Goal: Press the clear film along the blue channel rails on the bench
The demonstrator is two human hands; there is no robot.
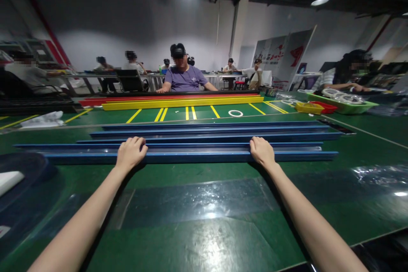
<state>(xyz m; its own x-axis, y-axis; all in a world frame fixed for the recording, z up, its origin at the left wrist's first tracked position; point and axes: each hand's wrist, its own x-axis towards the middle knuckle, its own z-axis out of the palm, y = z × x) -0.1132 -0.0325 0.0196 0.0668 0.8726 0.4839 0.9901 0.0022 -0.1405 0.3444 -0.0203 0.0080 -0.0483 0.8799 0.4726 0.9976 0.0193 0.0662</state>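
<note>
A long blue channel strip (197, 157) lies crosswise on the green table, the nearest of several similar ones. My left hand (131, 153) grips it left of the middle, with fingers curled over its far edge. Further right, my right hand (262, 150) holds the same strip in the same way. Clear plastic shows inside the channel between my hands. Just behind it, more blue channel strips (210, 129) lie roughly parallel. Both palms hide the parts of the strip under them.
Clear plastic sheets (204, 199) lie on the green table (210, 246) before me. Yellow strips (181, 103) and red ones lie beyond, where a person in purple (185, 77) sits. A green basket (350, 107) and yellow tray (308, 108) stand right; a dark blue coil (28, 191) sits left.
</note>
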